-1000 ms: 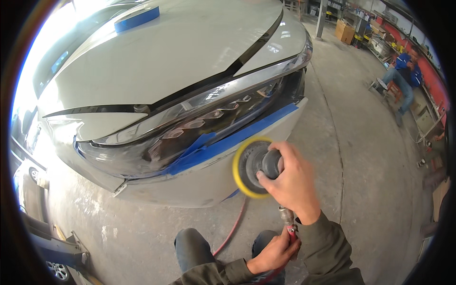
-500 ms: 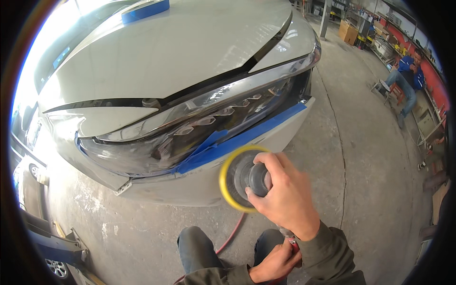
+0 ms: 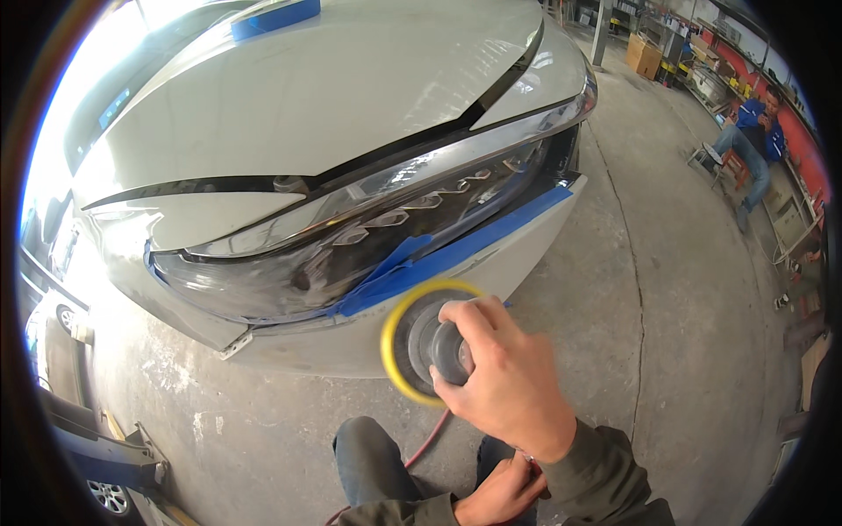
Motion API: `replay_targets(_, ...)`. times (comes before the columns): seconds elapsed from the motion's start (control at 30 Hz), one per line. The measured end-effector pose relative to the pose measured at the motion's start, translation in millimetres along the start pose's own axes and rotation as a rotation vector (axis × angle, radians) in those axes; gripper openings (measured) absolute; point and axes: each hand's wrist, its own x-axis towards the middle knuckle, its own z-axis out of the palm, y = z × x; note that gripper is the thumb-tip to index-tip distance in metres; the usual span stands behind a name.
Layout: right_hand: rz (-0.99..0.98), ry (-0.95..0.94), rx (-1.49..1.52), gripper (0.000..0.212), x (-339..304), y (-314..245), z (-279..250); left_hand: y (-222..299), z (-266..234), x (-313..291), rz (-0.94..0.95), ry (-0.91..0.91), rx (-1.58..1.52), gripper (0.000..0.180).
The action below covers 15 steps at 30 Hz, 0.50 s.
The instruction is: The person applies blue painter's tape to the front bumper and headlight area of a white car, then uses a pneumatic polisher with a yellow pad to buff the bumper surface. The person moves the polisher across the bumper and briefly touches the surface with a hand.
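My right hand (image 3: 513, 381) grips the dark round body of an air sander (image 3: 430, 342), whose yellow-edged disc tilts toward the car. The sander is in front of the bumper, apart from the headlight (image 3: 263, 276), whose lens looks hazy at its left end. Blue masking tape (image 3: 456, 250) runs along the lamp's lower edge, with a loose piece folded up. Lower down, my left hand (image 3: 504, 491) is closed around the red air hose (image 3: 428, 441) close behind the right wrist; the fingers are partly hidden by the right sleeve.
A roll of blue tape (image 3: 276, 19) lies on the grey hood (image 3: 333, 96). To the right, a person (image 3: 754, 140) sits by a cluttered bench, with a cardboard box (image 3: 643, 56) farther back. A blue lift arm (image 3: 105, 456) stands at lower left. The hose trails across the concrete floor.
My right hand has moved the sander left and slightly down, away from the tape. My left hand has shifted a little left and down with the hose. The whole view has shifted slightly.
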Motion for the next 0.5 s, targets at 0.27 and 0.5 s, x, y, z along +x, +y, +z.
replay_targets(0.27, -0.008, 0.021, -0.021, 0.052, -6, -5, 8, 2, -8, 0, 0.195, 0.081, 0.185, 0.053)
replay_targets(0.5, -0.069, 0.065, 0.121, 0.057, -13, -9, 38, -23, -27, -10, 0.232, 0.098, 0.359, 0.04)
